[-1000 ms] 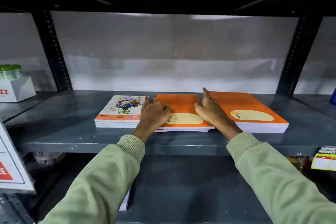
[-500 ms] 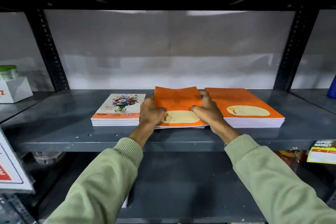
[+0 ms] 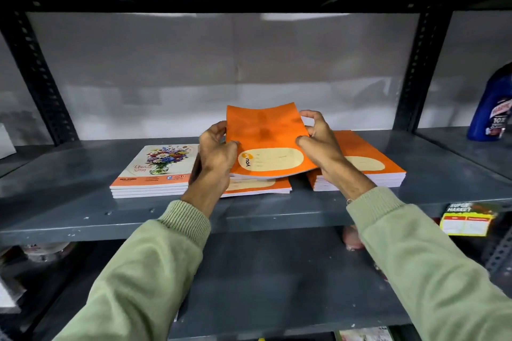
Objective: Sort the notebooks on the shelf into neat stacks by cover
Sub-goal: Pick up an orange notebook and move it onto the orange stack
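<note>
An orange notebook (image 3: 267, 138) with a cream label is lifted and tilted above the middle pile. My left hand (image 3: 214, 156) grips its left edge and my right hand (image 3: 321, 141) grips its right edge. Under it lies a low pile of orange notebooks (image 3: 257, 187), mostly hidden. A taller stack of orange notebooks (image 3: 371, 171) sits to the right, partly behind my right hand. To the left is a stack of flower-cover notebooks (image 3: 158, 171). All rest on the grey metal shelf (image 3: 83, 210).
A blue bottle (image 3: 494, 113) stands on the neighbouring shelf at far right. A yellow price tag (image 3: 468, 221) hangs on the shelf's front edge at right. Black perforated uprights (image 3: 415, 69) frame the bay. A lower grey shelf (image 3: 277, 285) lies beneath my arms.
Both hands took hold of the top orange notebook of the middle pile and raised it off the pile, tilting its far edge up. The camera moved closer.
</note>
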The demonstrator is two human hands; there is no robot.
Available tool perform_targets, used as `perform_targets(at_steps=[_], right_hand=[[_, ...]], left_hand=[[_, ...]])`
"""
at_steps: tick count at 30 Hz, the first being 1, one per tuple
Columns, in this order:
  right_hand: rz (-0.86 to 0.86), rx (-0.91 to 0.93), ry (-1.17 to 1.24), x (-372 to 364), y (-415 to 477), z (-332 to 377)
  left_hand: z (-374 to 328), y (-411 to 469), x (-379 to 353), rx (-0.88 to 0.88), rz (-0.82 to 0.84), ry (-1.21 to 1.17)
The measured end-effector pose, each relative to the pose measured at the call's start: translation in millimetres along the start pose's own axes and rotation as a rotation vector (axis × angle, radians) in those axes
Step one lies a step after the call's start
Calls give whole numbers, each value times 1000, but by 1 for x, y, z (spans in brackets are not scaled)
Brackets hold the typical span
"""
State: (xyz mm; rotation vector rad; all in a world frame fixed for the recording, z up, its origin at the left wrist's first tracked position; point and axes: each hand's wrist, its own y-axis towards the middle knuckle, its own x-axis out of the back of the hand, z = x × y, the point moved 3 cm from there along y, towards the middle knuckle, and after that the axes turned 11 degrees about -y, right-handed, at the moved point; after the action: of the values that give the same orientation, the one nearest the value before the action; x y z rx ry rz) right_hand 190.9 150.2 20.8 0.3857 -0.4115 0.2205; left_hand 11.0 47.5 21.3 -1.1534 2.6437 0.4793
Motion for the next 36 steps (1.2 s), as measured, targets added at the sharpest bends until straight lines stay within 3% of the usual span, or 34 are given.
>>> perform_targets(at_steps=[9,19,24,28,32,36], right_hand=[[-95,-113,-164,95,29,-44],[23,-150,-324,126,39,-91],[70,-119,-511,126,42,-102],[22,19,-886,125,36,-81],[-22,190,-646,99,18,-28],[134,188,-374,39,7,7]], left_hand=[[31,-25,-94,22,223,48],[66,-44,-132,-125,370,364],[68,-45,-133,-68,352,400],[62,-45,-131,2,378,425],[30,-32,-108,-92,313,505],[11,-7,-61,-130,215,676]])
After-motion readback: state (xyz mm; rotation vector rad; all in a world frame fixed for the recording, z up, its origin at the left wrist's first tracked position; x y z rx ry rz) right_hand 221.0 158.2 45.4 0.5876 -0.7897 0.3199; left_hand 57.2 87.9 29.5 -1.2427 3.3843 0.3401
